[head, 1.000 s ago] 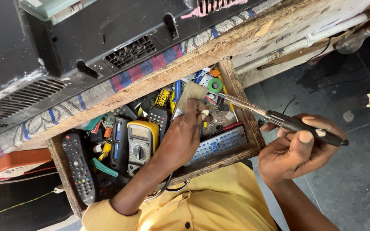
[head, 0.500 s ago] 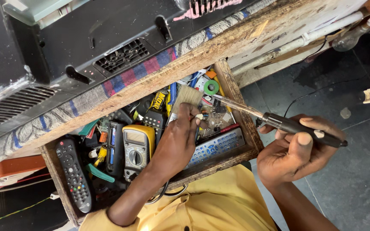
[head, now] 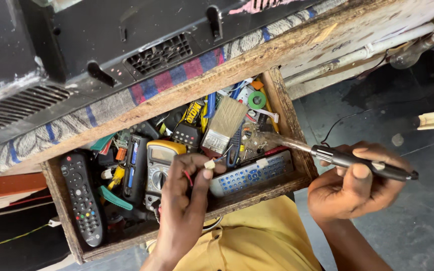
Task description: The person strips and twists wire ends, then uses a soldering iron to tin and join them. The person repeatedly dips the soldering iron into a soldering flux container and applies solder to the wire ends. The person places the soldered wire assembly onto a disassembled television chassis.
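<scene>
Small white component with a thin red wire (head: 208,164): pinched between thumb and fingertips of the left hand (head: 184,200), held just above the open wooden drawer (head: 287,108), over the yellow-and-grey multimeter (head: 160,163). Left fingers curled tight together around it; what the piece actually is, too small to tell.

Right hand (head: 352,188): closed in a pen-style grip on a black-handled soldering iron (head: 347,160), thumb pressed on top of the handle. Metal tip points left over the drawer's right wall, ending above the clutter near the grey remote with blue buttons (head: 252,173). Tip and white piece are near each other but apart.

Drawer contents, packed and overlapping: flat paintbrush with pale bristles and metal ferrule (head: 223,125) lying diagonally; black remote control with coloured buttons (head: 82,198) at the left side; a second dark remote-like unit (head: 135,168) beside the multimeter; green tape roll (head: 256,100) at the far right corner; blue-handled tool (head: 211,104); small black calculator-like keypad (head: 186,134). Loose wires, clips and small parts fill the gaps; many cannot be identified.

Above the drawer: wooden table (head: 327,37) edge, covered by a striped grey, blue and red cloth (head: 177,75), with a large black vented appliance casing (head: 126,35) lying on it, cut off by the frame's top.

Yellow shirt (head: 247,241) below; forearm hides the drawer's front edge. Dark floor (head: 418,231) at right.
</scene>
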